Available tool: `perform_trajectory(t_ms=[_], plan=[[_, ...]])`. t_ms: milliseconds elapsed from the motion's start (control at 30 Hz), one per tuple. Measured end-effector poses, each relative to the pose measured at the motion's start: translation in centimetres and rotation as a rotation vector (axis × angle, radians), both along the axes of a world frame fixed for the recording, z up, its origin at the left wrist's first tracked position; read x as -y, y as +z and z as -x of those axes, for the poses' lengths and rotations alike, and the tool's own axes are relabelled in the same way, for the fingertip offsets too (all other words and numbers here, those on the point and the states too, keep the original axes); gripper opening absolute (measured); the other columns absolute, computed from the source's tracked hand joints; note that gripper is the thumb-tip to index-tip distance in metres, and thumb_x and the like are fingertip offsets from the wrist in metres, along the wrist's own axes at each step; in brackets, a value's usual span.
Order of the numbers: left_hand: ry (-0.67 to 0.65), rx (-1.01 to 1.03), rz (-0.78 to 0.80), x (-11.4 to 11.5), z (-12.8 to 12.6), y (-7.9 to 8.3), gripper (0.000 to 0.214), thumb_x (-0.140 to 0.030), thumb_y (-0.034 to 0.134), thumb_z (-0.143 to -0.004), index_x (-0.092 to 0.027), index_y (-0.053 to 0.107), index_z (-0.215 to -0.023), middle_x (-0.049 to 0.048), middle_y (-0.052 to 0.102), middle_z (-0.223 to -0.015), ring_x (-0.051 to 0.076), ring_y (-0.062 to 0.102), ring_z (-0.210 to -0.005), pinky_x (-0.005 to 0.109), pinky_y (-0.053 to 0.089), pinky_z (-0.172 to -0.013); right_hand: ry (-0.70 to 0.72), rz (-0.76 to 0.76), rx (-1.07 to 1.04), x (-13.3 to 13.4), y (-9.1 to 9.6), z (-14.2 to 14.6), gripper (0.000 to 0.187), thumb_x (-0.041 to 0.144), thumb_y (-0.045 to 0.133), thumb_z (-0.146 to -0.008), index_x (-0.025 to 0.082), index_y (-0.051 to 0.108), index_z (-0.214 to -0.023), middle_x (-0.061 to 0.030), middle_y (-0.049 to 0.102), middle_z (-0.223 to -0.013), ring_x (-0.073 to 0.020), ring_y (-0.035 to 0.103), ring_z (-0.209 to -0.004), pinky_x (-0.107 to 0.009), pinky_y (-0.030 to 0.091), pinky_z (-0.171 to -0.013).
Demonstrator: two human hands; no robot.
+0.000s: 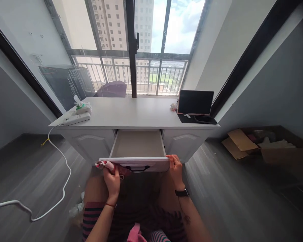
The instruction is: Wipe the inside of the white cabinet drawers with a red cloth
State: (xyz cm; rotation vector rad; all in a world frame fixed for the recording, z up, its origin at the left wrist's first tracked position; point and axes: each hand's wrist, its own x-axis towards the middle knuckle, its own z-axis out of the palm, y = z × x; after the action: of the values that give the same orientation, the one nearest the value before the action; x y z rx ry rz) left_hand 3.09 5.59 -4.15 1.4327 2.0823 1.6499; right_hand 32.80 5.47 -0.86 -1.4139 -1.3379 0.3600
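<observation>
— Where is the drawer (137, 144) before you?
— Pulled out, between your left grip (112, 184), closed around a red-and-white cloth (104, 164) at its front, and your right grip (176, 171), curled over its right corner. Beyond both is the tabletop (133, 112).

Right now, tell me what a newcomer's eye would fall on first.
The open drawer in the middle of the white desk would likely come first, with the left hand holding a red-and-white cloth at its front and the right hand gripping its right corner. Next comes the dark screen at the desk's right end.
</observation>
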Motion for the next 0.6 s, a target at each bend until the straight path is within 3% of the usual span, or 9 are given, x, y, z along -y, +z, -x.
perform_trajectory(t_ms=[133,200,267,367,533,600], plan=[[-0.33,-0.057,0.023,1.0,-8.3,-0.3,0.029,-0.024,0.049,-0.086,-0.014,0.055,-0.113,0.0155,0.063,-0.106,0.031,0.059,-0.108,0.046,0.044,-0.096,0.006,0.006,0.007,0.1,0.3,-0.1,0.042,0.041,0.032,-0.099,0.02,0.065,-0.085,-0.0039,0.06,-0.087,-0.0177,0.057,-0.084,-0.029,0.042,-0.078],[-0.502,-0.134,0.026,1.6,-10.7,-0.5,0.029,-0.015,0.047,-0.084,-0.016,0.056,-0.112,0.0143,0.063,-0.107,0.03,0.058,-0.109,0.047,0.044,-0.096,0.014,0.016,0.011,0.2,0.5,-0.2,0.042,0.041,0.032,-0.099,0.02,0.065,-0.086,-0.004,0.061,-0.088,-0.0178,0.057,-0.085,-0.029,0.042,-0.077],[-0.622,-0.168,0.012,1.9,-11.5,-0.6,0.033,-0.01,0.045,-0.084,-0.017,0.057,-0.114,0.0132,0.064,-0.11,0.028,0.057,-0.111,0.046,0.043,-0.096,0.031,0.025,0.018,0.3,0.8,-0.3,0.041,0.041,0.032,-0.099,0.02,0.066,-0.088,-0.0043,0.061,-0.089,-0.0178,0.057,-0.086,-0.029,0.043,-0.078],[-0.654,-0.107,0.019,1.7,-9.9,-0.4,0.033,-0.011,0.046,-0.083,-0.017,0.057,-0.114,0.012,0.064,-0.108,0.026,0.059,-0.105,0.042,0.046,-0.092,0.059,0.026,0.019,0.4,0.9,-0.4,0.039,0.04,0.033,-0.099,0.02,0.066,-0.09,-0.0047,0.062,-0.092,-0.0177,0.057,-0.088,-0.029,0.043,-0.08],[-0.297,0.09,0.124,0.3,-3.1,-0.9,0.029,-0.036,0.054,-0.079,-0.014,0.058,-0.099,0.0103,0.064,-0.092,0.027,0.061,-0.088,0.041,0.048,-0.08,0.063,0.019,0.015,0.4,0.5,-0.4,0.036,0.039,0.036,-0.099,0.021,0.066,-0.094,-0.0048,0.062,-0.094,-0.0177,0.057,-0.091,-0.029,0.043,-0.082],[-0.261,0.156,0.173,-0.1,-0.3,-1.4,0.037,-0.044,0.057,-0.075,-0.015,0.06,-0.097,0.0095,0.065,-0.091,0.028,0.061,-0.087,0.04,0.048,-0.079,0.052,0.017,0.015,0.3,0.3,-0.2,0.036,0.039,0.036,-0.099,0.021,0.066,-0.094,-0.0046,0.062,-0.094,-0.0176,0.057,-0.09,-0.029,0.043,-0.082]])
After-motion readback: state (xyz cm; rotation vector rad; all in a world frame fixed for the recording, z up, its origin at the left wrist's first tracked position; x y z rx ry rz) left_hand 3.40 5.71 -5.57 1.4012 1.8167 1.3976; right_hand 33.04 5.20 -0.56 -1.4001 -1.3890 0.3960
